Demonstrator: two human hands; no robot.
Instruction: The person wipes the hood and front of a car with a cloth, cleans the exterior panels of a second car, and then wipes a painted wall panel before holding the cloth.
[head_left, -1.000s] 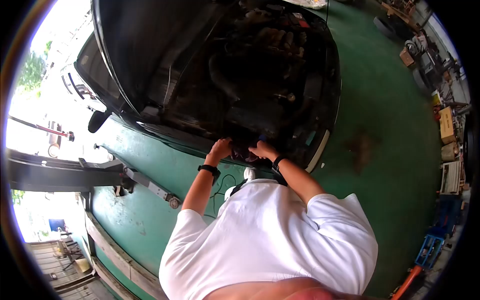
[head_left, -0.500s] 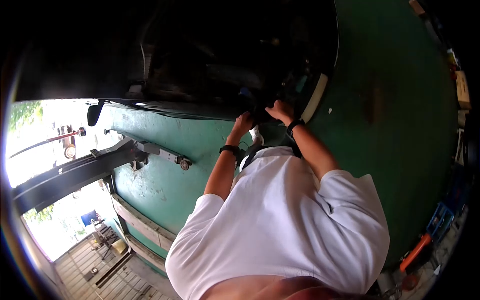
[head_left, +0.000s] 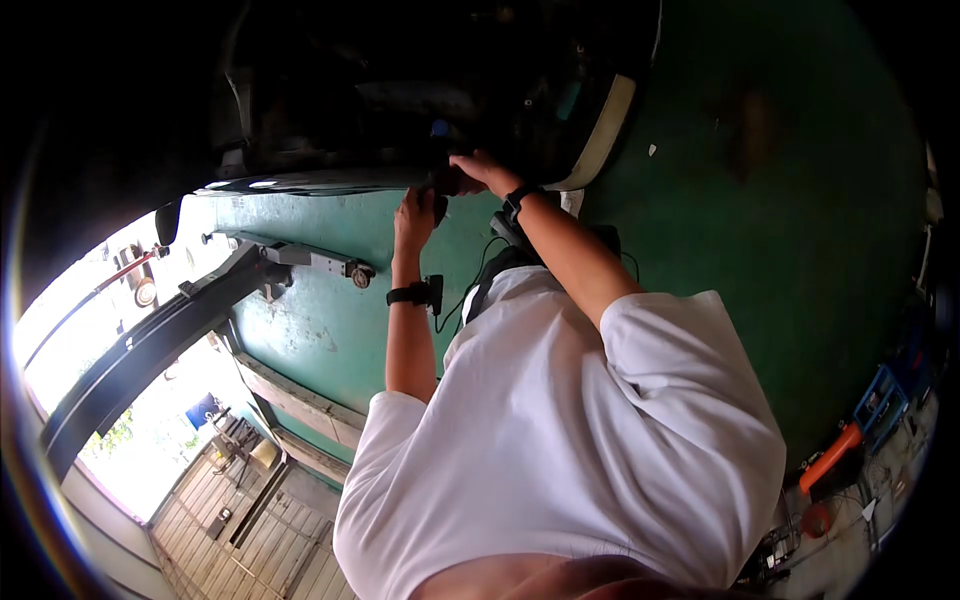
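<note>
The dark car (head_left: pixel 330 185) fills the top of the view, its interior parts mostly lost in shadow. My left hand (head_left: pixel 413 213) is at the car's near edge, fingers curled against a small dark object (head_left: pixel 440 208) whose kind I cannot make out. Just to the right and slightly farther in, my right hand (head_left: pixel 480 172) reaches over that edge with bent fingers. Whatever lies under its fingertips is hidden in the dark. A small blue round part (head_left: pixel 440 128) shows beyond both hands.
A pale strip (head_left: pixel 605 130) runs along the car's right end. To the left stand a grey lift arm (head_left: pixel 310 258) and its post (head_left: pixel 150 350). An orange object (head_left: pixel 832 458) and a blue frame (head_left: pixel 880 408) lie at the lower right on the green floor's edge.
Both hands have moved left along the car's edge and closer together, and the right hand has turned across toward the left one. The whole view has shifted slightly.
</note>
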